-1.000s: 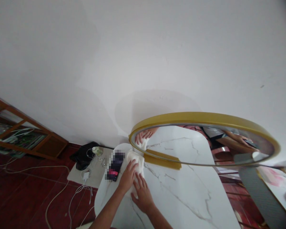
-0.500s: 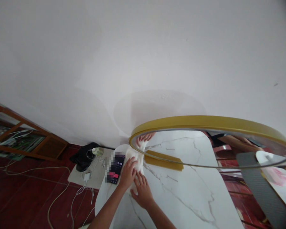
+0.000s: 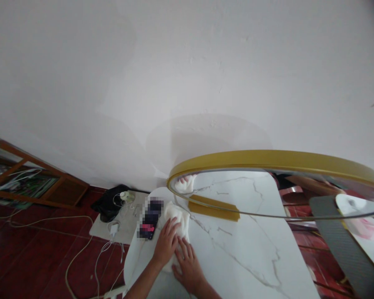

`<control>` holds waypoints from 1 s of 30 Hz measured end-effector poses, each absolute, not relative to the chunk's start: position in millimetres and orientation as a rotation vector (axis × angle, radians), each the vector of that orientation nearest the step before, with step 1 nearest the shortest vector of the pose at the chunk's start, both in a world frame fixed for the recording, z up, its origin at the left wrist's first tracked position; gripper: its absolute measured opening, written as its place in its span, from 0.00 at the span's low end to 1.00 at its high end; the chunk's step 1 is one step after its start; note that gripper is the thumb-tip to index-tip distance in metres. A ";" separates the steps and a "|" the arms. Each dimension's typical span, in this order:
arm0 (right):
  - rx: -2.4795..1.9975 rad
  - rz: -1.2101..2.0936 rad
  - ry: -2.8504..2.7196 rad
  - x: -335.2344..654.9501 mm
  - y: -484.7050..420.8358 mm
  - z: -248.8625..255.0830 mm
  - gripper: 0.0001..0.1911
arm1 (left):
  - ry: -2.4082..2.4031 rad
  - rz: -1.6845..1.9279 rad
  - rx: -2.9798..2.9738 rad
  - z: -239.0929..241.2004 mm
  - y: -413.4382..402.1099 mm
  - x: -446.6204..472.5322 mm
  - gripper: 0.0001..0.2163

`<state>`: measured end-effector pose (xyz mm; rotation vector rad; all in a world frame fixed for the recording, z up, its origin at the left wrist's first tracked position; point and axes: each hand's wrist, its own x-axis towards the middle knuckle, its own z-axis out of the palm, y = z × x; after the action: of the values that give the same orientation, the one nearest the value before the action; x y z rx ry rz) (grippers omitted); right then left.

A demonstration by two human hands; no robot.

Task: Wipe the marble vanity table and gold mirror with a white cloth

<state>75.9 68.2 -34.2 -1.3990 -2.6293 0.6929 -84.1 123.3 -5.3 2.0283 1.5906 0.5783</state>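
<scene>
A white cloth point(image 3: 182, 222) lies bunched on the marble-patterned white table point(image 3: 233, 253), left of the mirror's base. My left hand point(image 3: 166, 241) rests flat on the cloth with its fingers stretched forward. Just to the right and nearer to me, my right hand point(image 3: 188, 263) also presses on it, fingers spread. Parts of the cloth are hidden beneath both hands. A dark phone point(image 3: 152, 218) with a partly blurred screen lies on the table to the left of my left hand.
A round gold-rimmed mirror point(image 3: 262, 155) on a gold base point(image 3: 213, 209) stands over the table. A low stand point(image 3: 124, 226) with a small bottle point(image 3: 126, 196), chargers and cables is on the left. A grey chair point(image 3: 339, 249) stands right; a wooden shelf point(image 3: 50, 187) lines the wall.
Both hands have slid back toward me along with the cloth, which is more bunched. The far end of the cloth has moved away from the mirror's rim.
</scene>
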 end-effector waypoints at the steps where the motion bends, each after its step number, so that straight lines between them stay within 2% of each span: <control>1: -1.419 0.672 -2.615 71.9 77.7 -31.0 0.34 | 1.590 0.586 2.028 -4.9 134.0 -85.1 0.24; 7: -1.533 0.628 -2.502 50.4 129.5 -21.2 0.35 | 1.557 0.619 2.045 -1.8 192.2 -89.2 0.24; 12: -1.590 0.661 -2.414 48.0 132.0 -25.8 0.34 | 1.557 0.675 2.034 1.8 198.7 -86.2 0.23; 17: -1.515 0.746 -2.469 62.7 98.8 -28.0 0.35 | 1.636 0.728 1.998 -6.5 159.3 -78.4 0.23; 22: -1.397 0.890 -2.588 82.4 56.8 -29.7 0.38 | 1.642 0.634 1.998 -14.1 102.7 -76.3 0.23; 26: -1.273 1.005 -2.683 103.2 35.5 -32.2 0.42 | 1.615 0.561 2.057 -6.0 69.4 -78.6 0.23; 30: -1.166 0.988 -2.734 141.5 24.8 -24.7 0.39 | 1.526 0.467 2.150 5.8 50.1 -78.2 0.23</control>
<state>141.5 24.8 -24.7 -1.1657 -2.7336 0.9881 -78.2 50.1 5.8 2.1502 1.5262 0.4669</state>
